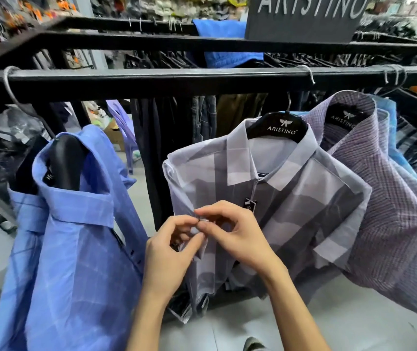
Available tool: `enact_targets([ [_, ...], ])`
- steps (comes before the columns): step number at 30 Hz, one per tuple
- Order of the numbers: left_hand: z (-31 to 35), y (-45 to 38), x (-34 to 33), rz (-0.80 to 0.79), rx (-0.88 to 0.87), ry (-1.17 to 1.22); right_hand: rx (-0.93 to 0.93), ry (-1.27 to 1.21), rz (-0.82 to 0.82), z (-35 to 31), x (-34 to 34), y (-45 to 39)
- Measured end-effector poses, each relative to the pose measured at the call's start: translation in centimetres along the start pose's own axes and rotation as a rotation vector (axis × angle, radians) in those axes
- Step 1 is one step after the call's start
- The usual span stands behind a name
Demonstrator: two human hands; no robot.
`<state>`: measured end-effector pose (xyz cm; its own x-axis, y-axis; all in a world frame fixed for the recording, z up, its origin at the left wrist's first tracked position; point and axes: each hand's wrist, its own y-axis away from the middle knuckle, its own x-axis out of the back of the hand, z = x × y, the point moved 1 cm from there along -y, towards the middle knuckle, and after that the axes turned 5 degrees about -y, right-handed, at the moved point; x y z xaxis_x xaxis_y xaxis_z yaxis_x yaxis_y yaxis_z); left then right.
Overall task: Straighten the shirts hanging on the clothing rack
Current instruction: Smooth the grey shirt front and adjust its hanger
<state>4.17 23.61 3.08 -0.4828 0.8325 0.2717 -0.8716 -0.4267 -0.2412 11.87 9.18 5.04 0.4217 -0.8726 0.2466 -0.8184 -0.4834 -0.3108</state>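
A grey and white patterned shirt (291,198) hangs on a black hanger (282,126) from the black rack bar (177,81), in the middle of the view. My left hand (169,252) and my right hand (232,229) meet at its front placket, fingertips pinching the fabric edge around a button. A small black tag (250,205) dangles just above my hands. To the left hangs a blue checked shirt (76,249), tilted on its hanger. To the right hangs a purple checked shirt (384,198), with another blue garment behind it.
A dark sign (303,16) stands on the rack top. Dark trousers (167,148) hang behind the shirts on further rails. A blue folded cloth (227,44) lies over a back rail. Pale floor tiles (354,325) lie below.
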Motion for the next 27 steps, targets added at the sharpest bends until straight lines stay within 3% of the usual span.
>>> enact_targets([
  [5,0.9,-0.6,0.3,0.230,-0.118,-0.178,0.021,0.059,-0.039,-0.3,0.1,0.6],
  [14,1.4,-0.1,0.6,0.250,-0.299,-0.219,0.024,0.082,-0.082,-0.6,0.3,0.6],
  [22,1.7,-0.2,-0.1,0.285,-0.306,-0.218,0.294,0.181,0.283,-1.0,-1.2,0.4],
  [27,2.1,-0.2,0.2,0.125,-0.340,-0.084,0.366,0.213,0.392,-0.7,-1.5,0.8],
])
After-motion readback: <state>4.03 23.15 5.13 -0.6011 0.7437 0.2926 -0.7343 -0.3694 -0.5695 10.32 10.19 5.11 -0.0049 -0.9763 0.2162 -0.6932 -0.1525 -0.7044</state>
